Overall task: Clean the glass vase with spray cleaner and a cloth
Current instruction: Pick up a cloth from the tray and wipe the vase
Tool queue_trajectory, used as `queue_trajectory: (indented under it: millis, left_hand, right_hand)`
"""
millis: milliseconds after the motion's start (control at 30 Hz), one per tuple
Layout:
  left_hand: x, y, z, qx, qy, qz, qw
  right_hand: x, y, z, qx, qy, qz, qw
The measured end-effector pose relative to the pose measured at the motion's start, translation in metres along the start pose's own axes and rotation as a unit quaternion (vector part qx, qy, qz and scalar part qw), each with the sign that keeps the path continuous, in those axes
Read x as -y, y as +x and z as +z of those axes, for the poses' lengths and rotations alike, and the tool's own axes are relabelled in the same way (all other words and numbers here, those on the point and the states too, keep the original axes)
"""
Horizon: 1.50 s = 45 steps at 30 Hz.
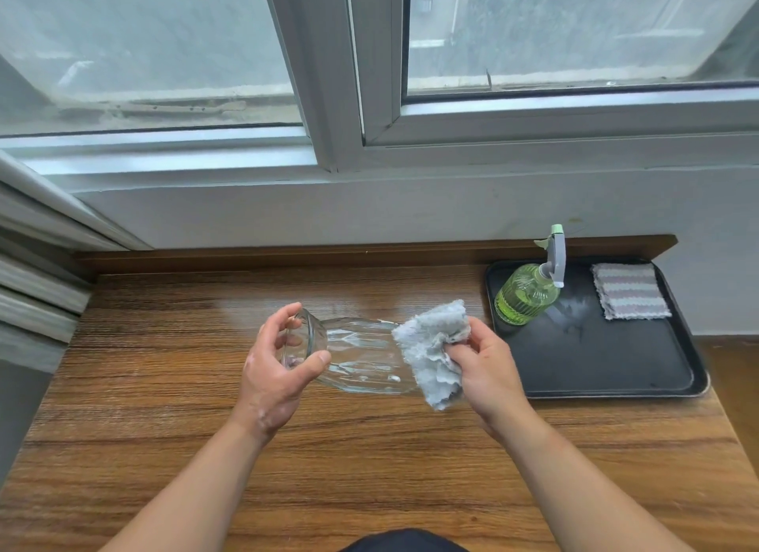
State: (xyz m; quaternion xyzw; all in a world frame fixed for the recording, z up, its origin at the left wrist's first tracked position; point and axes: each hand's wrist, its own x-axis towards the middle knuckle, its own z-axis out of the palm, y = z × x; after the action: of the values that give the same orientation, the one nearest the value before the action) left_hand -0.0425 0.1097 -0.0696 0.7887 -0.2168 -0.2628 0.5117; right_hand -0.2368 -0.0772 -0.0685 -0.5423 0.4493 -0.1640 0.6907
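Observation:
A clear ribbed glass vase (361, 354) is held sideways above the wooden table, its mouth pointing left. My left hand (275, 371) grips the vase's flared rim, thumb in front and fingers curled over the top. My right hand (484, 371) clutches a crumpled grey cloth (431, 346) and holds it against the vase's base end at the right. The green spray bottle (527, 293) with a grey trigger head stands on the left part of a black tray.
The black tray (616, 371) lies at the table's right side, with a folded pink-and-white striped cloth (630, 291) in its far corner. The wooden table (205, 428) runs up to a wall under a window; a curtain hangs at the left.

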Motion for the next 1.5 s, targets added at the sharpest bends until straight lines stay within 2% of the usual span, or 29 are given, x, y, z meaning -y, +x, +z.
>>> queue_trajectory:
  millis: [67, 133, 233, 367, 600, 733, 867, 1000, 1200, 1400, 1500]
  left_hand:
    - [-0.001, -0.001, -0.001, 0.004, 0.006, 0.002, 1.0]
    - [-0.002, -0.002, 0.0, 0.005, 0.011, 0.005, 1.0]
    - [-0.003, -0.002, 0.001, 0.003, 0.018, 0.007, 1.0]
    - [-0.003, -0.002, 0.001, 0.0, 0.017, 0.002, 1.0]
    - [-0.003, -0.006, -0.001, -0.005, 0.016, -0.002, 1.0]
    - [-0.002, -0.007, 0.0, -0.008, 0.017, -0.002, 1.0]
    - [-0.002, -0.006, 0.0, -0.019, 0.016, -0.003, 1.0]
    - [-0.001, -0.007, -0.001, -0.017, 0.005, -0.01, 1.0]
    - [0.001, -0.009, -0.001, -0.015, 0.009, -0.016, 1.0]
    - [-0.005, -0.011, 0.001, -0.012, 0.019, -0.007, 1.0]
    - [-0.004, -0.012, 0.001, -0.013, 0.021, -0.009, 1.0]
  right_hand:
    - [-0.007, 0.006, -0.003, -0.059, -0.174, -0.065, 0.981]
    - [-0.012, 0.007, -0.004, -0.082, -0.283, -0.125, 0.947]
    - [-0.019, 0.007, 0.001, -0.074, -0.358, -0.184, 0.912]
    - [-0.031, 0.0, 0.012, -0.025, -0.421, -0.197, 0.885]
    - [-0.009, 0.001, 0.014, -0.039, -0.381, -0.249, 0.889]
    - [0.0, -0.028, 0.054, 0.008, -0.343, -0.325, 0.881]
    - [-0.015, -0.033, 0.079, 0.038, -0.366, -0.343, 0.864]
    - [-0.026, -0.022, 0.058, -0.003, -0.381, -0.284, 0.88]
    - [-0.041, -0.004, 0.017, -0.077, -0.426, -0.203, 0.878]
    - [-0.018, -0.03, 0.075, -0.013, -0.401, -0.308, 0.863]
    - [-0.021, -0.031, 0.079, -0.008, -0.394, -0.33, 0.858]
